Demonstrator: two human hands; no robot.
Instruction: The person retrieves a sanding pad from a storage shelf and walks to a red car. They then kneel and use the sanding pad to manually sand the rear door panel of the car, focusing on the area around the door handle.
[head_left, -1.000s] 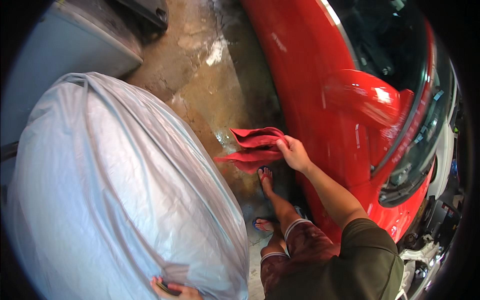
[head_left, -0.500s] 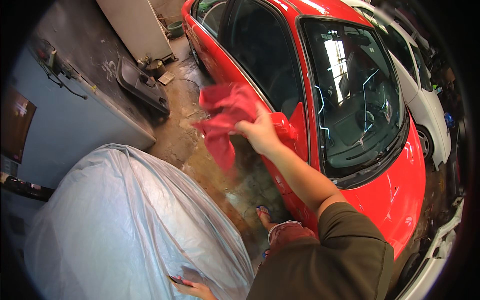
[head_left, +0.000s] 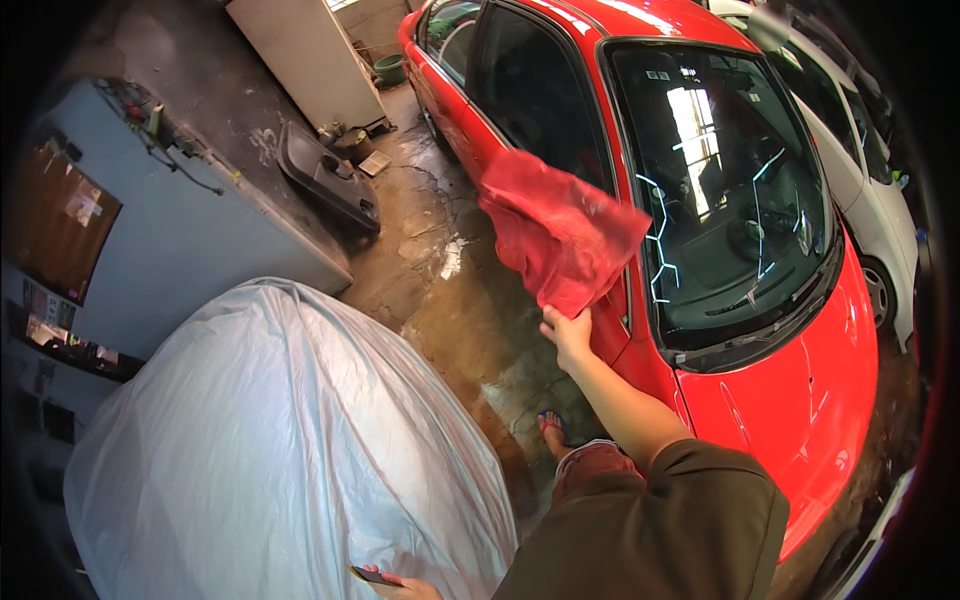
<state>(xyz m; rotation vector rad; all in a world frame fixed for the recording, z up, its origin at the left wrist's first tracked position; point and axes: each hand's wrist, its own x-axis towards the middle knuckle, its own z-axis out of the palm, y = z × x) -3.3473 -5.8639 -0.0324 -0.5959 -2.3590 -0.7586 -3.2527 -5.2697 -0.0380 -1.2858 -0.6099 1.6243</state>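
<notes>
My right hand (head_left: 568, 330) is closed on one edge of a red cloth (head_left: 562, 228), which flares out above it in mid-air. Behind the cloth, partly covered by it, are the side window and door of a red car (head_left: 765, 410). Low in the view, my left hand (head_left: 410, 590) is closed on a thin, dark, flat object (head_left: 374, 576), perhaps a phone; the frame's edge cuts the hand off. Beside that hand spreads a large silvery cover (head_left: 280, 440) draped over something bulky.
A wet, stained floor (head_left: 440, 300) runs between the cover and the car. By the left wall lean a dark car door panel (head_left: 325, 175) and a pale cabinet (head_left: 310, 60). A green tub (head_left: 389, 68) stands farther back. A white car (head_left: 880, 215) is parked to the right.
My right hand has moved right and nearer to me, and the cloth has swung up and opened out toward the windshield. My left hand still holds the dark object. The view has shifted slightly.
</notes>
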